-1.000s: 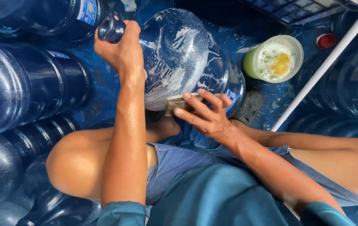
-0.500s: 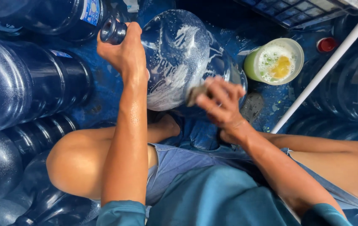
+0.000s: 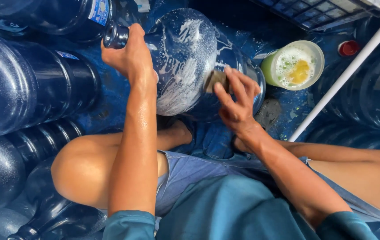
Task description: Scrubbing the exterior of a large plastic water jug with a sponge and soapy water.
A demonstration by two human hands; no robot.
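While soapy, big jug (image 3: 185, 58): lies tilted, centre, neck pointing left.
L hand (image 3: 128, 53): closed round jug neck.
R hand (image 3: 236, 100): fingers curled, pressing scrub pad (image 3: 215, 80) on jug's side.
Suds tub (image 3: 294, 66): far right, just beside jug.
Other jugs (image 3: 21, 84): stacked left.

A water-bottle washing yard: stacked blue jugs (image 3: 25, 84), soapy tub (image 3: 294, 64)

My left hand (image 3: 128, 55) holds the neck of a big blue water jug (image 3: 190, 58) near the top middle. My right hand (image 3: 236, 100) presses a small sponge (image 3: 215, 80) on its soapy side. A green tub (image 3: 294, 64) of suds sits at upper right
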